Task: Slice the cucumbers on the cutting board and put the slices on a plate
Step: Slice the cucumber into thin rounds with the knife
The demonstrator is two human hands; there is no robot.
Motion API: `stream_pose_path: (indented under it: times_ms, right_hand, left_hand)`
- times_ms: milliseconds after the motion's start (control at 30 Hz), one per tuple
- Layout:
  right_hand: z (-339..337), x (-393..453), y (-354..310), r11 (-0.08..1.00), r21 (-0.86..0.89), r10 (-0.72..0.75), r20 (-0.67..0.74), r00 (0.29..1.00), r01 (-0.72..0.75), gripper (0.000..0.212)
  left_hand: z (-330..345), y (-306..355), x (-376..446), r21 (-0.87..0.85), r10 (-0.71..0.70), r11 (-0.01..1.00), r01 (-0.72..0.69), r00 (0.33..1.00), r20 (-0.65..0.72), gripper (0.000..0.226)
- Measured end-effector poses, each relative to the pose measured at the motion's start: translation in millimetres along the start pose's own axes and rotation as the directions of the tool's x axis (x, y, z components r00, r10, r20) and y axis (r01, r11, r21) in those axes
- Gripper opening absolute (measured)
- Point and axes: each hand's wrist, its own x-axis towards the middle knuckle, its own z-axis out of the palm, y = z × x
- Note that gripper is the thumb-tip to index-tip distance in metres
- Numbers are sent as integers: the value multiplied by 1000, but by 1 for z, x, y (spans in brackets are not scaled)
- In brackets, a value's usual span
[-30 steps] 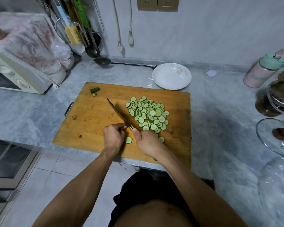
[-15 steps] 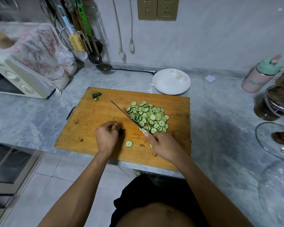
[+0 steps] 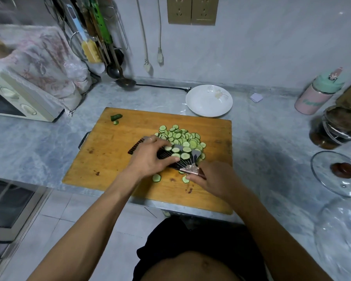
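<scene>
Nearest to the viewer, two bare forearms are extended over the front edge of a wooden cutting board point(image 3: 114, 159) that is laid on a grey marbled table point(image 3: 261, 159). The right hand point(image 3: 213, 179) is curled around the handle of a broad knife point(image 3: 174, 155), whose blade is laid flat, just above or on the board, with several cucumber slices carried on its upper face. The left hand point(image 3: 150, 157) is placed on the blade beside the right hand, with fingers fairly straight and spread; its fingertips are pressed on the slices lying on the blade, and nothing is gripped by it. Two loose slices point(image 3: 156, 177) are seen on the board just in front of the hands, toward the viewer. Directly beyond the hands, the main heap of cucumber slices point(image 3: 182, 136) is piled on the board, touching the far edge of the blade. Farther off and to the left of the left hand, a dark green cucumber end point(image 3: 116, 117) is left near the board's far corner. Beyond the board, past the heap and slightly to the right of the right hand, a white plate point(image 3: 203, 107) is set on the table. Well to the right, a glass lid point(image 3: 336, 177) is rested on the table.
</scene>
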Motion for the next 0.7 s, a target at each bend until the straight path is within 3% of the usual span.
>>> stream_pose_path:
  times_ms: [100, 200, 333, 467, 567, 633, 700]
  right_hand:
    - [1, -5, -2, 996, -54, -69, 1, 998, 69, 54]
    - [4, -8, -1, 995, -36, -88, -7, 996, 88, 54]
    - [8, -8, -2, 997, -41, -59, 16, 998, 59, 58]
    - [10, -6, 3, 997, -28, -69, -26, 997, 68, 55]
    - [7, -4, 3, 995, -38, -90, -25, 996, 89, 55]
    - [6, -3, 2, 993, -45, -109, -22, 994, 108, 56]
    - [6, -4, 2, 992, -49, -120, -18, 993, 119, 57]
  left_hand:
    - [2, -9, 23, -3, 49, 999, -49, 984, 170, 69]
    - [4, -19, 41, 63, 13, 998, -31, 964, 267, 57]
    - [6, -19, 54, 266, -141, 960, 89, 973, 182, 44]
    - [3, 1, 43, 55, 9, 998, -21, 977, 214, 75]
    - [11, 12, 37, 47, 67, 995, -84, 955, 290, 87]
    - [16, 12, 41, 52, 51, 996, -69, 956, 289, 84]
    - [21, 7, 50, 71, -9, 997, -9, 966, 257, 63]
